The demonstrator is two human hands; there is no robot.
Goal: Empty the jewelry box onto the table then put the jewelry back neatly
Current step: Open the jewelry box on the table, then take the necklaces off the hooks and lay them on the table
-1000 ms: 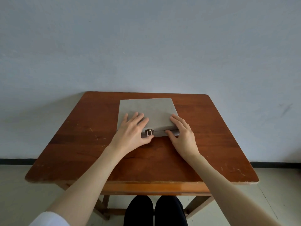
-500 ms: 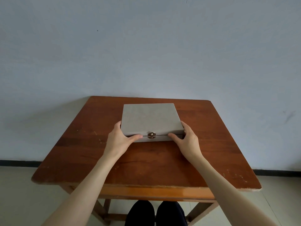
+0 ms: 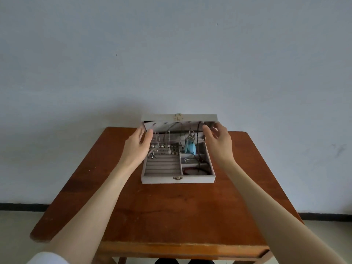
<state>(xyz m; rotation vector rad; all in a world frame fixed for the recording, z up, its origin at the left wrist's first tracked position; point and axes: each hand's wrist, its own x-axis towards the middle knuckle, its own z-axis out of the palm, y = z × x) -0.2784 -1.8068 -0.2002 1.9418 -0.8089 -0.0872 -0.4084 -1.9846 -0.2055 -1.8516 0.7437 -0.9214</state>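
Note:
A flat grey jewelry box [image 3: 194, 179] with a brass clasp sits on the middle of the wooden table [image 3: 171, 210]. Its lid [image 3: 196, 117] is raised almost level with my view. My left hand [image 3: 136, 144] pinches the lid's left corner and my right hand [image 3: 219, 142] pinches its right corner. Thin chains [image 3: 168, 138] and a light blue pendant [image 3: 190, 148] hang down from the lid's inside. In the base lie silver beads [image 3: 162, 148], grey ring rolls [image 3: 162, 165] and dark and red bracelets [image 3: 196, 170] in the right compartments.
The table stands against a plain pale wall [image 3: 171, 54]. Bare wood lies in front of the box and on both sides of it. My knees show under the table's near edge.
The box was shut with my hands at its front corners. Its lid has swung up and back, and both hands rose with it, uncovering the jewelry inside.

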